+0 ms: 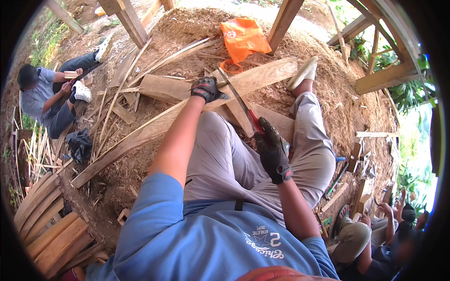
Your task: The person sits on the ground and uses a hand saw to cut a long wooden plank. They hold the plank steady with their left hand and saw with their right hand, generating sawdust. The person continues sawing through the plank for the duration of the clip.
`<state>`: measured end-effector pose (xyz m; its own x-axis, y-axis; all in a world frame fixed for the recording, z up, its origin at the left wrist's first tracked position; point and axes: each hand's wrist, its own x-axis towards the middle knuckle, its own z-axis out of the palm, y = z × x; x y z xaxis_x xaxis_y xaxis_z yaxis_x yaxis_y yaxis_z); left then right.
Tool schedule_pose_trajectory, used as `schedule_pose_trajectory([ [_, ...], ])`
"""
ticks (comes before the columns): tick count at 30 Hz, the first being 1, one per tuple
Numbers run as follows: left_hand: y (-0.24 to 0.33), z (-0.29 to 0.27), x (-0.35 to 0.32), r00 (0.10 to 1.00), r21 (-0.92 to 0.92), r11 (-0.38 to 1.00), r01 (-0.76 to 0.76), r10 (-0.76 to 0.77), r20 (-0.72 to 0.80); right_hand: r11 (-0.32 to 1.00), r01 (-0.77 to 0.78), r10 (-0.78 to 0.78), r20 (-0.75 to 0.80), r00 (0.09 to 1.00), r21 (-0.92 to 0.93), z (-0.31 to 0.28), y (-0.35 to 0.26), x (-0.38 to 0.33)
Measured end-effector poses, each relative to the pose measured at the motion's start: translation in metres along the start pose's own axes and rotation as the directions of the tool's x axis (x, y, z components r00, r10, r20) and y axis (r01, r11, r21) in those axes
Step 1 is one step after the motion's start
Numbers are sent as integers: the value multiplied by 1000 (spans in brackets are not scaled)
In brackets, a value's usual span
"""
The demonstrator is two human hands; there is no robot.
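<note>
Plank (pixel 154 129) pinned under left hand (pixel 206 89); right hand (pixel 273 152) fingers wrapped around red-handled blade (pixel 243 105)

A: How is the light?

B: Soft daylight, even and fairly bright over the sawdust mound (pixel 328 93). The strongest light comes from about three o'clock, where the foliage (pixel 412 93) washes out to near white.

A: Any shadows?

B: Only faint ones, under the long plank (pixel 154 129) and beside the gloved left hand (pixel 206 89). No hard glare on the orange bag (pixel 243 37).

A: And sharpness?

B: The centre is crisp. Toward the rim the posts bend, and a black fisheye border closes the corners. The person at nine o'clock (pixel 47 93) is softer, and those at four o'clock (pixel 389 229) are dim and blurred.
</note>
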<state>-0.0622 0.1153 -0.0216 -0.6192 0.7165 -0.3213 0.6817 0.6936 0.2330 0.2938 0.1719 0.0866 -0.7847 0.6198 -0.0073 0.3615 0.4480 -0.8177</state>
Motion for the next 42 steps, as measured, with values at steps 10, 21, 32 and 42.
schedule_pose_trajectory([
  [10, -11, 36, 6, 979, -166, 974, 157, -176, -106, 983, 170, -174, -55, 983, -68, 5, -12, 9],
  [21, 59, 34, 48, 988, -13, 999, 34, -36, -150, 999, -39, 39, -52, 998, -4, -22, 4, 27],
  [32, 73, 92, 36, 858, -91, 990, 105, -136, -495, 994, 61, -62, -14, 998, -85, -24, 17, 44],
  [42, 85, 91, 41, 830, -102, 985, 136, -170, -532, 987, 92, -110, -135, 985, -131, -25, 22, 93],
])
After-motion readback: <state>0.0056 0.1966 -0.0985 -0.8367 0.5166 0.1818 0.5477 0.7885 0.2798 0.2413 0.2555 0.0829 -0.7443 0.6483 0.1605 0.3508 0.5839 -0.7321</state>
